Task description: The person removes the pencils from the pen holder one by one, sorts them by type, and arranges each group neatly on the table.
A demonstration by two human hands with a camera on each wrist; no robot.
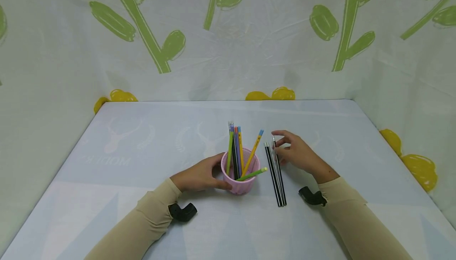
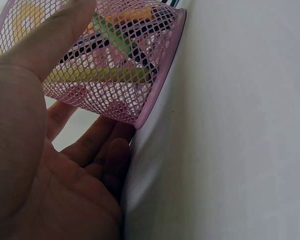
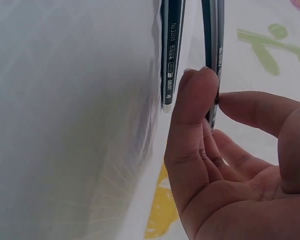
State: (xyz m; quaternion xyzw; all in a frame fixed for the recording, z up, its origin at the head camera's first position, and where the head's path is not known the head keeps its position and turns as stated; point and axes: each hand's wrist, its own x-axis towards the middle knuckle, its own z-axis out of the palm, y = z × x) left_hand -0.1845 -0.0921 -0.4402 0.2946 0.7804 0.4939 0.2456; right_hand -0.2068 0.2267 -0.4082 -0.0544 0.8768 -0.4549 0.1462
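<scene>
In the head view, most of the left hand's (image 1: 199, 176) fingers (image 1: 215, 159) vanish behind the pink mesh cup (image 1: 240, 189); beyond the thumb, the lower tips of the pencils (image 1: 234, 145) inside are hidden. The left wrist view crops the cup above the fingers. Above the right hand's (image 3: 232, 192) fingertips, the dark pencil (image 3: 213, 45) leaves the top edge, its lettering illegible.
</scene>
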